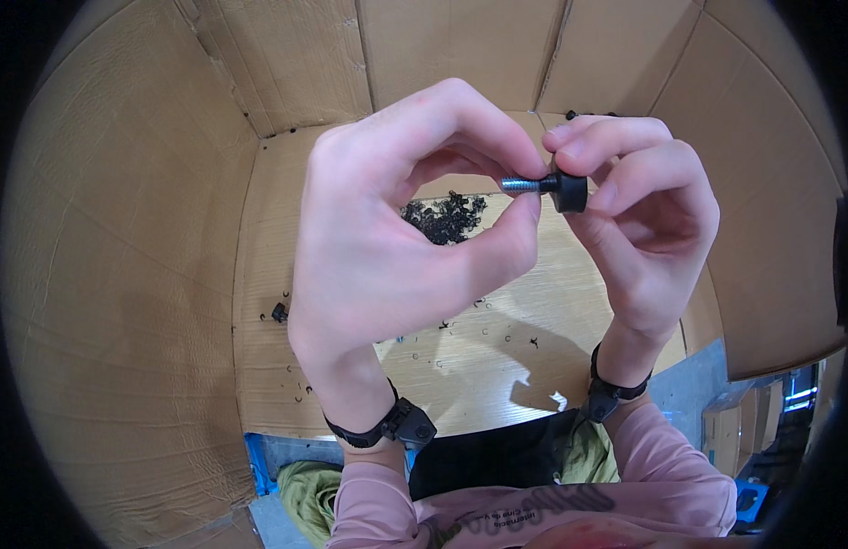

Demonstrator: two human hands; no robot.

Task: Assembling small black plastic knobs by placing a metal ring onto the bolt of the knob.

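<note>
Above the table, my right hand (657,197) grips the round black head of a knob screw (570,195) between thumb and fingers. The screw's shiny threaded end points left. My left hand (378,229) pinches the same screw, thumb and forefinger closing on its shank beside the head. Whether a small ring or clip sits between those fingertips is hidden. Behind the left hand lies a heap of small black clips (447,220), partly covered by the hand.
Loose C-shaped clips (485,331) are scattered over the wooden table (570,302). A black knob-like part (279,312) lies at the left. Tall cardboard walls (131,256) stand at the left, back and right. More small black parts (572,115) sit at the back edge.
</note>
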